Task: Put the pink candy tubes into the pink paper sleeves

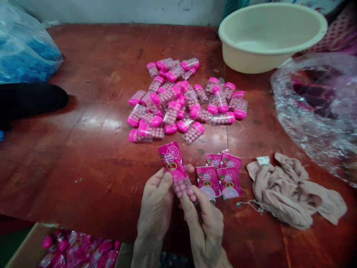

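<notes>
Here my left hand (157, 193) pinches the printed pink wrapper (173, 160), my right hand (205, 219) clasping the ball-filled bottle (182, 188) poking out below it—seemingly mid-wrapping, calling for careful alignment.

The clear plastic container of pink balls (184, 190) looks smooth, the printed pink packet (173, 160) glossy, the red-brown wooden table (97, 178) shiny, the crumpled beige cloth (284, 195) matt.

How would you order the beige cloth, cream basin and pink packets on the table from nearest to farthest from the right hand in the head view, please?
1. Pink packets: just beyond the right hand.
2. Beige cloth: right of the packets.
3. Cream basin: upper right.
</notes>
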`<state>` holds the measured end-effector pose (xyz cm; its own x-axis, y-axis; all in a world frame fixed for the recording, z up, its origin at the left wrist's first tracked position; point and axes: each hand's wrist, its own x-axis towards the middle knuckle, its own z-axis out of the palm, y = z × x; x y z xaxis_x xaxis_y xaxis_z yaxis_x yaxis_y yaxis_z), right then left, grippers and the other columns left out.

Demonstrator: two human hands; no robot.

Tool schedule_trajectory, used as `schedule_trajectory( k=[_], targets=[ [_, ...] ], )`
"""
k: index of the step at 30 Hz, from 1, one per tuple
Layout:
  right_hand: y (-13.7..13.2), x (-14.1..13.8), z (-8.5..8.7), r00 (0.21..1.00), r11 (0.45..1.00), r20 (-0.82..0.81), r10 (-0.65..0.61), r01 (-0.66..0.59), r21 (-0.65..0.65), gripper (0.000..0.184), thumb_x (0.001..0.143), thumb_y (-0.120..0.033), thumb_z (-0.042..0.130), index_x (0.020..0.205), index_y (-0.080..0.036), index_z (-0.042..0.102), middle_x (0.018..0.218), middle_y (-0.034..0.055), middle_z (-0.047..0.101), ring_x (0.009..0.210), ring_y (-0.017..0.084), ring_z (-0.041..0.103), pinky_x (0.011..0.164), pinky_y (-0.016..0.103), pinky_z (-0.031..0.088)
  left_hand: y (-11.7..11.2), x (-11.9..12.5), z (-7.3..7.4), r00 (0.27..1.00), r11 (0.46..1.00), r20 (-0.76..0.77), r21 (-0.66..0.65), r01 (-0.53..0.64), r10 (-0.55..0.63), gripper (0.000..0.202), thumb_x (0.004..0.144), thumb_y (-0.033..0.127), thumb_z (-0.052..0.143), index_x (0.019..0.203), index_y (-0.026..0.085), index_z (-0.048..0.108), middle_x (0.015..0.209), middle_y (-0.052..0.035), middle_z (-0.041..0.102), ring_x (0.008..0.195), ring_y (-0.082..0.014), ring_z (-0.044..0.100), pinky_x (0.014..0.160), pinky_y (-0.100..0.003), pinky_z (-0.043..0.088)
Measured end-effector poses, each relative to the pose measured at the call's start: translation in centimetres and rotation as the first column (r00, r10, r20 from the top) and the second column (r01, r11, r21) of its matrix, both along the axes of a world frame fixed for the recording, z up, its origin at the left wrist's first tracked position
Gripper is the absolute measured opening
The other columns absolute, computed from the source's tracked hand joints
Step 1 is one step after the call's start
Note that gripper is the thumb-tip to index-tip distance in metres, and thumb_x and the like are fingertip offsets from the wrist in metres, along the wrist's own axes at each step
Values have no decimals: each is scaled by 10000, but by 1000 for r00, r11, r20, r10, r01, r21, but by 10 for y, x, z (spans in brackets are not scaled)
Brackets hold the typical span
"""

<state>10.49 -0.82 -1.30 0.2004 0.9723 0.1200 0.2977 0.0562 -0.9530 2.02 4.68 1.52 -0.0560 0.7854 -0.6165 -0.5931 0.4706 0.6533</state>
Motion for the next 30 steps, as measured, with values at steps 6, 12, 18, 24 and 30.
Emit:
schedule_trajectory(
  k=[6,12,18,24,30],
  targets=[
    [-2,-2,-2,993,995,116,-32,21,95,271,863,-100,499,1122,-163,545,882,68,674,751,156,670,693,230,544,-8,14,-2,998,996,12,-74,-58,59,288,723,384,671,827,117,703,849,-104,728,688,-168,659,605,-241,529],
    [2,1,-2,997,1000,-70,-14,13,-20,206,874,-126,488,1047,-186,581,790,23,657,637,124,627,589,204,514,-9,15,-5,994,996,83,-47,-74,77,288,762,359,642,892,108,699,928,-123,718,817,-180,664,669,-222,531],
    [5,-4,-1,870,953,-492,-36,-119,-280,237,915,-309,454,892,-150,629,571,-13,577,424,83,474,407,190,407,-6,5,-3,998,998,52,29,-47,46,157,749,278,660,833,148,685,685,-34,689,339,-52,418,306,-176,343],
    [-2,0,-4,991,998,-125,39,-45,-43,204,879,-141,488,1043,-193,597,755,10,642,640,126,621,595,202,510,-9,3,-3,996,988,2,125,-92,92,135,680,244,725,765,141,702,779,-65,716,486,-111,572,491,-233,488],
    [-7,5,-4,998,997,64,-9,4,78,304,855,-96,488,1129,-206,563,905,47,689,734,162,662,675,242,537,-15,10,-5,987,1000,161,26,5,-9,195,694,302,721,801,140,702,868,-89,715,543,-109,594,577,-233,512]
  ],
)
